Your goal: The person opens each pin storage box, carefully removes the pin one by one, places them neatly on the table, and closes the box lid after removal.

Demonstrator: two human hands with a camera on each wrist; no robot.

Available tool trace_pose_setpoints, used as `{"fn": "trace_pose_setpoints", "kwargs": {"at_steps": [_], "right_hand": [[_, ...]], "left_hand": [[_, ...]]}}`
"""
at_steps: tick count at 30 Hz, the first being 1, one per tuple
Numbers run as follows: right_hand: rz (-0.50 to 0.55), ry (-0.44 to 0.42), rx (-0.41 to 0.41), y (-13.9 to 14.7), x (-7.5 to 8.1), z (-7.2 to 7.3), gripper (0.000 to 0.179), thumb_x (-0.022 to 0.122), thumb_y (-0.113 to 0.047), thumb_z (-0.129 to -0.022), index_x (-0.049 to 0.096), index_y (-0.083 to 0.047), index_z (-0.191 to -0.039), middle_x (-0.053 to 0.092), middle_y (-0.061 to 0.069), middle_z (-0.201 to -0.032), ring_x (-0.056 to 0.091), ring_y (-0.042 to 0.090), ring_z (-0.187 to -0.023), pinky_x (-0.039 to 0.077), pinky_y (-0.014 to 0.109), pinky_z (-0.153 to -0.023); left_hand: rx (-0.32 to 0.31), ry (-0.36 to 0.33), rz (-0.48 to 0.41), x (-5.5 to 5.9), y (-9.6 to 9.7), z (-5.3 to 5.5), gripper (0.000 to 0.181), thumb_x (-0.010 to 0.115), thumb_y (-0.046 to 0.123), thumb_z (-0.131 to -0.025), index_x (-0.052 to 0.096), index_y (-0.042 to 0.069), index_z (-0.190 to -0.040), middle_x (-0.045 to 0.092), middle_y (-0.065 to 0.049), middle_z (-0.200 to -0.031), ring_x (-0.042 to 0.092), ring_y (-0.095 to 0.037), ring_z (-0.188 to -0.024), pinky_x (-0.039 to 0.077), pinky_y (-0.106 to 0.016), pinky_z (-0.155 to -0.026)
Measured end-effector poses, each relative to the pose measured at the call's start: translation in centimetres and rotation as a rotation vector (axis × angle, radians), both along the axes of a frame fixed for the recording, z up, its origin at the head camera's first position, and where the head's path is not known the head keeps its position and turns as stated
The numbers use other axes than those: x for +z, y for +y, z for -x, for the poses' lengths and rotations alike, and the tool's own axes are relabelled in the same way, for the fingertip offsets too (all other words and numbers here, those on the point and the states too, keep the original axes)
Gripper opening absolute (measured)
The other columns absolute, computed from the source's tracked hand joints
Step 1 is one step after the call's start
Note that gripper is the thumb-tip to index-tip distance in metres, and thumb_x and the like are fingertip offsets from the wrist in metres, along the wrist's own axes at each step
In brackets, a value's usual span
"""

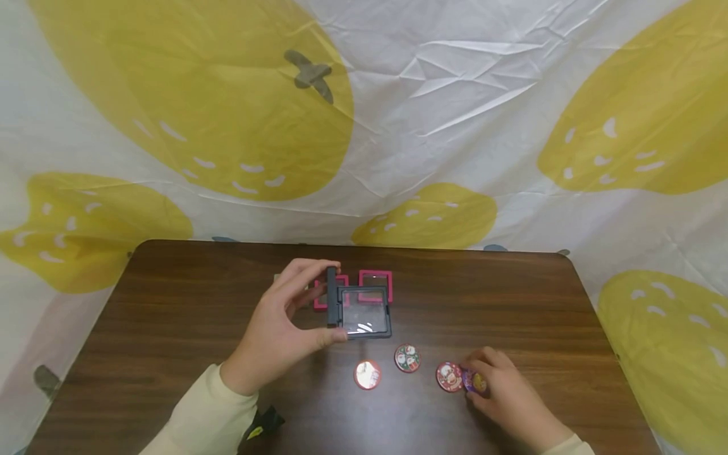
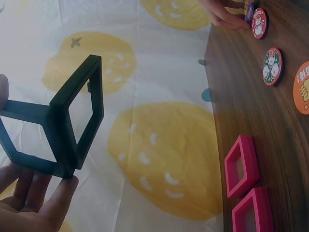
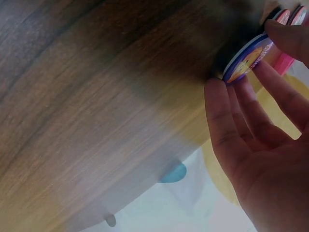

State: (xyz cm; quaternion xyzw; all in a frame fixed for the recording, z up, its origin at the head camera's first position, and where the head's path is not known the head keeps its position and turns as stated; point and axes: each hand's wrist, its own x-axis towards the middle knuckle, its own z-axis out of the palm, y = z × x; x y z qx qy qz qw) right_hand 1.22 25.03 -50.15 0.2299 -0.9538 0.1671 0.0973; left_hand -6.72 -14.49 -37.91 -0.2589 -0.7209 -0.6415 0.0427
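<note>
My left hand [image 1: 273, 338] holds up a black hinged display frame [image 1: 332, 297], gripping one half between thumb and fingers. Its two halves stand spread apart, and a clear film fills the half facing the head camera. My right hand [image 1: 509, 398] pinches a round purple badge [image 3: 248, 62] by its edge at the tabletop. Touching or nearly touching it is a red badge [image 1: 449, 376]. To the left lie a green-patterned badge [image 1: 407, 357] and an orange-rimmed badge [image 1: 367, 375], which reflects light in the head view.
Two pink square frames [image 2: 241, 186] [image 2: 268, 205] lie on the brown wooden table [image 1: 199, 303], partly behind the black frame in the head view. A dark object with a yellow mark [image 1: 266, 423] is by the left sleeve. A lemon-print cloth [image 1: 398, 158] hangs behind the table.
</note>
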Motion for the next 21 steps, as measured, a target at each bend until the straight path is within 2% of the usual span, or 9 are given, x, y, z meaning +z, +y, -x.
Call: {"fn": "trace_pose_setpoints", "kwargs": {"at_steps": [7, 11, 21], "right_hand": [[-0.029, -0.029, -0.037, 0.27, 0.11, -0.3, 0.052, 0.1, 0.0, -0.063, 0.08, -0.004, -0.111, 0.066, 0.008, -0.113, 0.064, 0.026, -0.104, 0.062, 0.045, -0.085], [-0.037, -0.05, -0.044, 0.36, 0.08, -0.43, 0.053, 0.1, 0.001, -0.062, 0.08, -0.003, -0.111, 0.065, 0.008, -0.114, 0.063, 0.026, -0.104, 0.062, 0.044, -0.085], [-0.034, 0.037, -0.019, 0.68, -0.41, -0.49, 0.054, 0.103, -0.003, -0.057, 0.08, -0.004, -0.106, 0.064, 0.004, -0.109, 0.062, 0.023, -0.099, 0.061, 0.041, -0.08]], "left_hand": [[-0.001, -0.005, -0.005, -0.05, 0.1, 0.01, 0.085, 0.1, -0.003, -0.071, 0.066, 0.013, -0.147, 0.06, -0.001, -0.139, 0.046, -0.027, -0.136, 0.05, -0.043, -0.113], [-0.002, -0.004, -0.012, -0.07, 0.15, 0.05, 0.085, 0.1, -0.004, -0.071, 0.066, 0.011, -0.147, 0.06, -0.001, -0.139, 0.047, -0.028, -0.136, 0.05, -0.043, -0.113], [-0.013, -0.013, -0.03, 0.0, 0.4, 0.19, 0.084, 0.099, -0.005, -0.072, 0.066, 0.012, -0.147, 0.059, -0.003, -0.139, 0.051, -0.028, -0.136, 0.048, -0.046, -0.114]]}}
